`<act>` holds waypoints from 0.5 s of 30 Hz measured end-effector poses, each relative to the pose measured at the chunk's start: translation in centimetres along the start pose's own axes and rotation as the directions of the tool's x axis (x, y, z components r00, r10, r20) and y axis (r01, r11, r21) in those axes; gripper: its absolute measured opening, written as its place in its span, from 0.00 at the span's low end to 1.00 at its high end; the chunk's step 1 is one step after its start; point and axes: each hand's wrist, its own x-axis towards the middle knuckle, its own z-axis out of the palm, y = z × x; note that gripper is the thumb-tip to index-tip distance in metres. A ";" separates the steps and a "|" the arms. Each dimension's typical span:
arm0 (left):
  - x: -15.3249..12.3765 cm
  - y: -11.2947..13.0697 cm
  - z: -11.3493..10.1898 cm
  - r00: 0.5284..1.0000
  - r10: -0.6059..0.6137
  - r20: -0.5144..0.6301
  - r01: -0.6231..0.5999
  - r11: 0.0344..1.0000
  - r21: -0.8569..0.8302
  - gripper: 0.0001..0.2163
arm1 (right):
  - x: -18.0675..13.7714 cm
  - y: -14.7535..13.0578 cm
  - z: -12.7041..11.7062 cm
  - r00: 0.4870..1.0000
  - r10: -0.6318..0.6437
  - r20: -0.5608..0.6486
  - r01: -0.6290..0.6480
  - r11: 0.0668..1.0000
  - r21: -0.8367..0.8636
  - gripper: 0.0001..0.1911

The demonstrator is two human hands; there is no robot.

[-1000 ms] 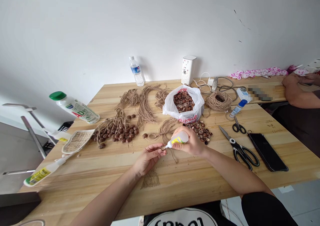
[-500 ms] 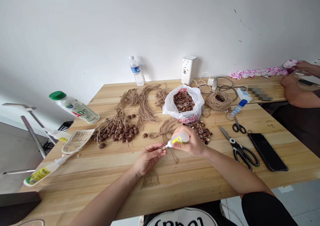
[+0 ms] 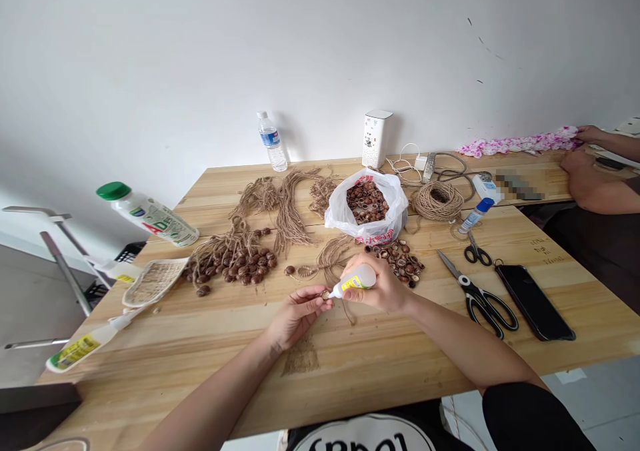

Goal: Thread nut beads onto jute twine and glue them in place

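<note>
Between the thumb and fingers of my left hand (image 3: 296, 314) is half a nutshell (image 3: 325, 295), its hollow side showing. My right hand (image 3: 383, 288) grips a white glue bottle (image 3: 359, 280) with a yellow label, tilted so that its nozzle is at the shell's rim. Braided twine (image 3: 325, 262) lies just behind my hands. Loose shell halves (image 3: 400, 261) are spread beyond my right hand, in front of a white plastic bag (image 3: 345, 214) holding many more. To the left lies a bunch of brown nuts on twine (image 3: 245, 261).
Scissors (image 3: 477, 298), small scissors (image 3: 477, 251) and a phone (image 3: 537, 302) lie at right, with a twine roll (image 3: 439, 202) behind. Another glue bottle (image 3: 77, 351), a woven tray (image 3: 155, 281) and a green-capped bottle (image 3: 155, 218) are at left. Another person's arm (image 3: 590, 178) is at far right.
The glue bottle in my right hand has shifted slightly left and down, its nozzle now over the shell. At far right, the other person's hand has lowered the pink-and-white piece.
</note>
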 end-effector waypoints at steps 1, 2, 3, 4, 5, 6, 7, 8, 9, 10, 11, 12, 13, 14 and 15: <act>0.0 0.0 0.0 1.000 0.000 -0.001 0.000 1.000 -0.001 0.12 | 0.0 0.0 0.0 1.000 0.004 0.003 -0.004 1.000 0.003 0.18; 0.0 0.0 0.0 1.000 -0.001 -0.002 0.001 1.000 -0.002 0.12 | -0.1 0.0 0.1 1.000 0.005 0.003 -0.005 1.000 0.004 0.18; 0.1 0.0 0.0 1.000 -0.003 -0.003 0.003 1.000 -0.002 0.12 | -0.1 0.0 0.1 1.000 0.004 0.004 -0.004 1.000 0.006 0.18; 0.1 0.0 0.1 1.000 -0.005 -0.004 0.005 1.000 -0.001 0.12 | -0.2 0.1 0.1 1.000 0.001 0.006 -0.001 1.000 0.007 0.19; 0.1 0.0 0.1 1.000 -0.008 -0.004 0.008 1.000 0.001 0.12 | -0.2 0.1 0.1 1.000 -0.003 0.008 0.003 1.000 0.008 0.19; 0.1 0.1 0.1 1.000 -0.012 -0.005 0.012 1.000 0.004 0.12 | -0.2 0.1 0.2 1.000 -0.006 0.009 0.006 1.000 0.010 0.19; 0.1 0.1 0.2 1.000 -0.015 -0.004 0.015 1.000 0.007 0.12 | -0.2 0.1 0.2 1.000 -0.009 0.010 0.009 1.000 0.012 0.19; 0.0 0.1 0.2 1.000 -0.017 -0.004 0.017 1.000 0.010 0.12 | -0.2 0.1 0.2 1.000 -0.012 0.010 0.012 1.000 0.012 0.18; 0.0 0.2 0.2 1.000 -0.018 -0.003 0.018 1.000 0.012 0.12 | -0.2 0.1 0.2 1.000 -0.016 0.009 0.015 1.000 0.011 0.18; 0.0 0.2 0.2 1.000 -0.018 -0.004 0.018 1.000 0.012 0.12 | -0.1 0.1 0.1 1.000 -0.018 0.009 0.018 1.000 0.010 0.18; 0.0 0.2 0.1 1.000 -0.018 -0.006 0.018 1.000 0.011 0.12 | -0.1 0.1 0.1 1.000 -0.021 0.011 0.021 1.000 0.009 0.18; 0.0 0.1 0.1 1.000 -0.018 -0.008 0.018 1.000 0.009 0.12 | -0.1 0.1 0.1 1.000 -0.024 0.013 0.024 1.000 0.005 0.18; 0.0 0.1 0.1 1.000 -0.019 -0.010 0.020 1.000 0.007 0.12 | -0.1 0.2 0.0 1.000 -0.028 0.013 0.028 1.000 -0.002 0.17; 0.0 0.1 0.0 1.000 -0.021 -0.011 0.021 1.000 0.006 0.12 | -0.1 0.2 0.0 0.999 -0.033 0.010 0.033 0.999 -0.011 0.17; 0.0 0.1 0.0 1.000 -0.023 -0.011 0.023 1.000 0.007 0.12 | -0.1 0.2 -0.1 0.999 -0.038 0.007 0.038 0.999 -0.020 0.16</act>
